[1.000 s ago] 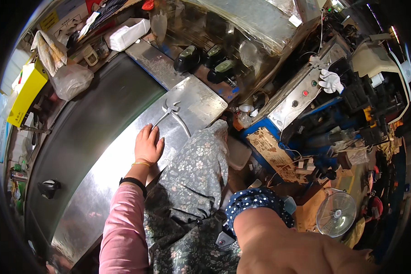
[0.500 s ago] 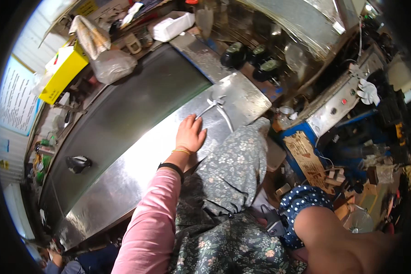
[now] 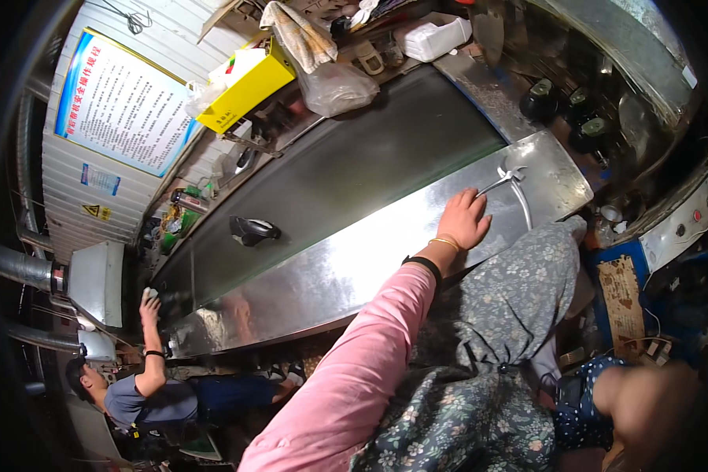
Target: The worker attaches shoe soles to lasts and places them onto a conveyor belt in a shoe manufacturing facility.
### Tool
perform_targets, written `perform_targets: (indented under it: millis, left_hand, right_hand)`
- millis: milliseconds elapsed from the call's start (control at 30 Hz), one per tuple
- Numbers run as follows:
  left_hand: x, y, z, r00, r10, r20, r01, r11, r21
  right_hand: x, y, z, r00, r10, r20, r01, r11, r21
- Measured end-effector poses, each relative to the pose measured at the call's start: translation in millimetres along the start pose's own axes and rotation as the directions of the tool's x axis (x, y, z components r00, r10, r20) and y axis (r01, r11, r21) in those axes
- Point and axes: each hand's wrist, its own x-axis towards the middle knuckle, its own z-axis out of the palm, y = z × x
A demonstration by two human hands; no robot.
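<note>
My left hand (image 3: 464, 219), in a pink sleeve with a black band and a yellow bracelet at the wrist, rests on the shiny metal ledge (image 3: 393, 244). Its fingers are apart, the thumb spread to the side. By the fingertips lie metal pincers (image 3: 513, 175) with two curved handles; the near end of one handle meets the fingers. At the lower right, bare skin that appears to be my right hand or arm (image 3: 645, 405) is very close and blurred, beside dark polka-dot cloth (image 3: 586, 401). No fingers can be made out there. Floral grey cloth (image 3: 480, 409) covers my front.
Beyond the ledge runs a dark conveyor belt (image 3: 354, 173) carrying a black shoe (image 3: 253, 230). A yellow box (image 3: 248, 86) and a plastic bag (image 3: 338, 88) stand along its far side. Several dark, rounded items (image 3: 539, 101) sit at the right. Another person (image 3: 165, 393) reaches toward the belt's left end.
The view has swung left, so the scene sits farther right and the other person shows more fully. On the belt, the shoe lies nearer to my left hand. The left hand stays by the pincers.
</note>
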Motion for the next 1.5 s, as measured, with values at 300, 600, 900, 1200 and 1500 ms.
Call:
perform_targets:
  millis: [300, 600, 900, 1200, 1500]
  left_hand:
    - [-42.5, -154.7, -146.7, 0.996, 0.091, 0.020, -0.093, 0.944, 0.316]
    - [-235.3, -387.8, -323.2, -0.305, -0.874, -0.377, 0.937, -0.204, -0.285]
    - [-279.2, -447.7, -290.9, -0.280, -0.957, 0.074, 0.714, -0.259, -0.650]
    - [-277.9, -435.0, -310.5, -0.239, -0.946, 0.220, 0.673, -0.325, -0.665]
    - [-153.7, -108.1, -296.6, 0.379, -0.636, 0.673, 0.306, -0.600, -0.739]
  right_hand:
    - [-124.4, 133.9, 7.4, 0.269, 0.215, -0.939, -0.950, 0.217, -0.223]
    - [-116.8, 147.4, -5.8, 0.627, 0.049, -0.778, -0.775, -0.061, -0.629]
    - [-103.8, 145.7, -3.2, 0.600, 0.114, -0.792, -0.781, -0.129, -0.610]
    - [-89.5, 141.5, -0.4, 0.581, 0.072, -0.811, -0.808, -0.067, -0.585]
    - [-96.8, 137.4, 3.3, 0.262, 0.130, -0.956, -0.965, 0.044, -0.258]
